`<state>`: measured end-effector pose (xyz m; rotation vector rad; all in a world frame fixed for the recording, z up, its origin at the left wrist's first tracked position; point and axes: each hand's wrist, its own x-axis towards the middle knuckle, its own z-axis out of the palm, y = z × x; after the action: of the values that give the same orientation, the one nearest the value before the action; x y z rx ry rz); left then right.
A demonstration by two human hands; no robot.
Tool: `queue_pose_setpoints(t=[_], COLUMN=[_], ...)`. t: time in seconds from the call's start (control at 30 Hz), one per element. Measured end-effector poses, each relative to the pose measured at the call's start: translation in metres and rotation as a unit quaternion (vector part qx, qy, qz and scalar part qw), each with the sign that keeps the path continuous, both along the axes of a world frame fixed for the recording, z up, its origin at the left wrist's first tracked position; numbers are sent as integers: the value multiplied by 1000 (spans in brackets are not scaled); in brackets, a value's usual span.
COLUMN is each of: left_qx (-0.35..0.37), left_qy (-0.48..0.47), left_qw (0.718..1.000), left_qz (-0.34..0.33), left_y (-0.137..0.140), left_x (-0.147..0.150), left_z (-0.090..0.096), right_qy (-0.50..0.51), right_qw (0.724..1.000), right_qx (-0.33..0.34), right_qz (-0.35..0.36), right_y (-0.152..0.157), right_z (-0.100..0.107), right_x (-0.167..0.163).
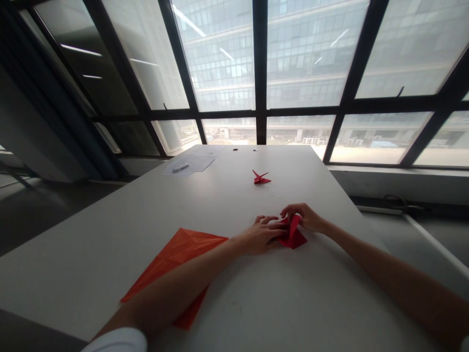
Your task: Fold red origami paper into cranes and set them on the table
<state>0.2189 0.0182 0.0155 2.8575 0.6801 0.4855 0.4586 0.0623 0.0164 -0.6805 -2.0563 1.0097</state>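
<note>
Red paper is held down on the white table, right of the middle and in toward the right edge of the surface. It is partly folded: one flap is raised in a ridge, while a pointed corner lies toward the near edge. Its left side is covered by the fingers of the left hand, which are loosely spread and laid low over the paper. The right hand is curled at the far side of the paper, its fingers bent down onto the raised part; a pinch seems likely, but the thumb is hidden and this cannot be told for certain.

The step in hand is judged to be the shaping of a fold, with the lower layers steadied by the left hand. For the next move, an even grip and a well-aligned flap would be called for before any crease is pressed.

Toward the near left corner, a creased orange sheet is partly hidden beneath the left forearm. Farther along, toward the far edge, a small folded red piece is seen. White sheets are laid near the far left corner. No container can be made out.
</note>
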Motion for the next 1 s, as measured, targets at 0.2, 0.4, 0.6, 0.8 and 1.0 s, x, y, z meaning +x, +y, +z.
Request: queue_pose_setpoints(t=[0.2,0.4,0.6,0.8,1.0], left_qx=[5,6,7,-19,-104], left_qy=[-6,-19,-27,-51,-138], left_qw=[1000,1000,999,994,981], left_qz=[25,21,42,93,93], left_y=[1,-2,-2,-4,3], left_x=[-2,0,1,2,-1], left_z=[-4,0,2,6,1], right_qy=[0,-11,27,13,2], right_qw=[999,1000,999,1000,1000], right_qx=[-34,-13,-7,-8,21], right_qz=[-2,12,17,13,2], right_y=[2,-4,2,5,1], right_z=[6,11,8,6,6], right_x=[7,5,9,17,13])
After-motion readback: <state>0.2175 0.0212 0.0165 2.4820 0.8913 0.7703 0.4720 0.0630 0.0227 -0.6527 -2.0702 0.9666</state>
